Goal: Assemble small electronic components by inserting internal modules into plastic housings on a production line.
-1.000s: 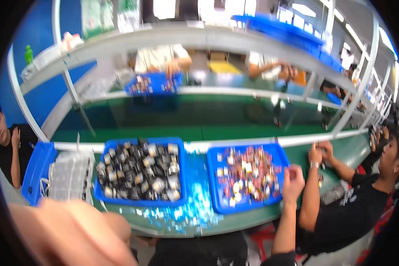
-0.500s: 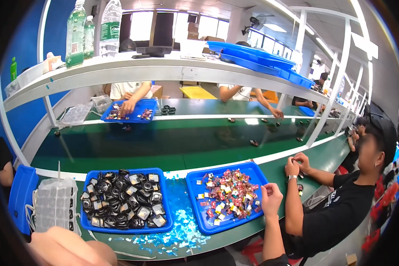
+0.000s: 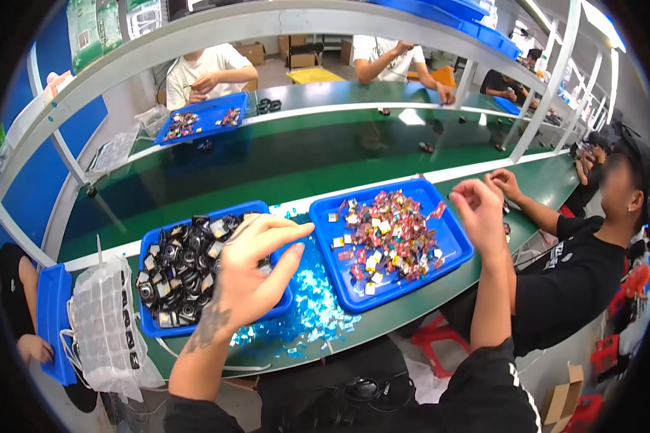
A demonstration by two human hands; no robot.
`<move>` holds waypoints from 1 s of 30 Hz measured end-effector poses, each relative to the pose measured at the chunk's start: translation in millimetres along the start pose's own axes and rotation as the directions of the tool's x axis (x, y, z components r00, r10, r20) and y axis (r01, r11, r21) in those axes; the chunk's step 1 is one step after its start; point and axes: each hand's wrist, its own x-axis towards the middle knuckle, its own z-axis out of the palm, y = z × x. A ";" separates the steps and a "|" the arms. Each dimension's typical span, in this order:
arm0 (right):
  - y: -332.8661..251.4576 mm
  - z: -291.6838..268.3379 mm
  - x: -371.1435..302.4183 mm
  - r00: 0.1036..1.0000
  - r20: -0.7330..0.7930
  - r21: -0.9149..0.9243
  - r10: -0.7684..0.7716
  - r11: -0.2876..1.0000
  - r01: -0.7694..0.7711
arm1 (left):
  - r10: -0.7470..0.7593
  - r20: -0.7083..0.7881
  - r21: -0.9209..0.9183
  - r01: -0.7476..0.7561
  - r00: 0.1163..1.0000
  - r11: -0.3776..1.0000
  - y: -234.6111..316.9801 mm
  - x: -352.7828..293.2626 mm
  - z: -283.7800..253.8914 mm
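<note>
My left hand (image 3: 256,270) hangs over the right part of a blue tray (image 3: 287,302) of black camera-like modules (image 3: 184,270). Its fingers stretch to the right, the thumb stands apart, and nothing shows between them. To the right, a second blue tray (image 3: 448,242) bears a heap of small reddish parts (image 3: 390,231) with yellow and white squares. My right hand (image 3: 480,209) is raised at that tray's right edge, its fingers curled and the thumb slightly apart, with no part visible in it. A single reddish piece (image 3: 438,210) shows just left of its fingertips.
Blue film scraps (image 3: 310,303) litter the bench between the trays. A clear compartment tray (image 3: 105,317) lies at the left, beside an upended blue tray (image 3: 54,317). A co-worker (image 3: 578,252) sits close on my right; others work across the green bench (image 3: 267,159). A white shelf rail (image 3: 217,32) crosses above.
The view has tilted down. My left hand has moved from the lower left to above the module tray, its fingers now spread. My right hand's pinch has loosened beside the parts tray.
</note>
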 end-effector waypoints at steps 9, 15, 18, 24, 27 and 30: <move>13.7 -0.2 8.7 0.983 0.070 -0.282 -0.167 0.942 0.180 | 0.094 0.085 0.333 -0.117 0.992 0.936 -42.9 -38.5 33.1; -2.2 5.1 1.4 0.985 0.164 -0.105 -0.060 0.991 0.078 | 0.112 0.024 0.312 -0.114 0.993 0.943 -46.2 -45.8 37.1; 4.9 8.4 14.1 0.979 0.156 -0.116 -0.134 0.981 0.152 | 0.069 0.022 0.303 -0.072 0.997 0.950 -54.1 -49.7 37.4; 22.4 13.4 14.8 0.967 0.253 -0.135 -0.027 0.989 0.063 | 0.021 0.008 0.289 -0.023 1.000 0.957 -57.8 -51.4 38.1; 29.3 24.3 6.3 0.962 0.268 -0.090 0.060 0.995 -0.037 | 0.011 0.023 0.251 -0.016 1.000 0.968 -56.5 -53.9 37.9; 21.9 23.0 4.8 0.973 0.221 0.009 0.073 0.997 -0.077 | -0.016 0.007 0.226 0.014 1.000 0.974 -55.8 -53.8 39.2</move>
